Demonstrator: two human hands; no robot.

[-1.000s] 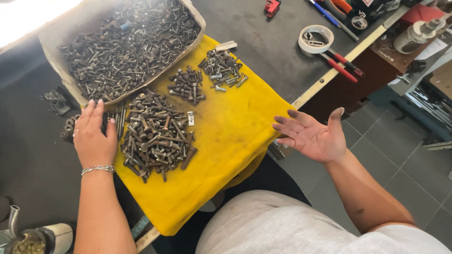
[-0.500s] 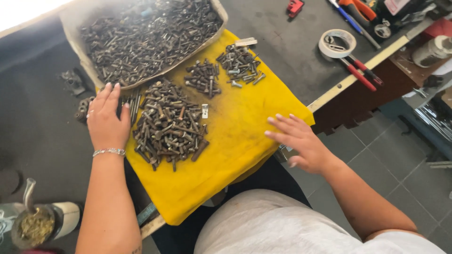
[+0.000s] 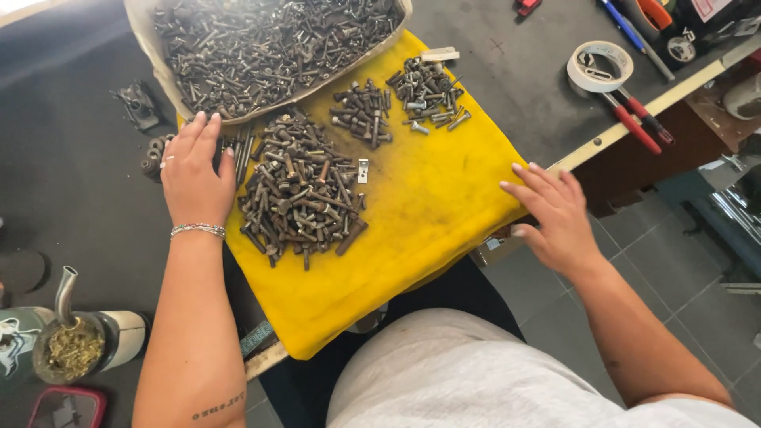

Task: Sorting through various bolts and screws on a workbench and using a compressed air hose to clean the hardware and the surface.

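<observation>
Left hand [image 3: 190, 176]: flat, palm down, fingers spread, grip released. It rests at the left edge of the yellow cloth [image 3: 428, 198], fingertips touching the rim of the tray [image 3: 154, 59], heel on the dark tabletop [image 3: 71, 182]. A bracelet sits on the wrist.

Right hand [image 3: 555, 214]: at centre right of the frame, palm down, fingers extended, grip released and holding nothing. The fingertips lie on the right edge of the yellow cloth where it drapes over the tabletop edge.

Large bolt pile [image 3: 301, 190]: on the cloth at centre frame, just beside the left hand. A small light metal bracket [image 3: 362, 170] lies at its right side.

Two smaller bolt piles [image 3: 363, 115] and [image 3: 426, 91] lie further up the cloth, apart from each other.

The tray at top of frame is filled with mixed bolts and screws.

Other items: tape roll [image 3: 600, 66] and red-handled pliers [image 3: 634, 119] at upper right; a cup with a metal straw [image 3: 79, 341] at lower left; small dark metal parts [image 3: 139, 103] on the tabletop at upper left.
</observation>
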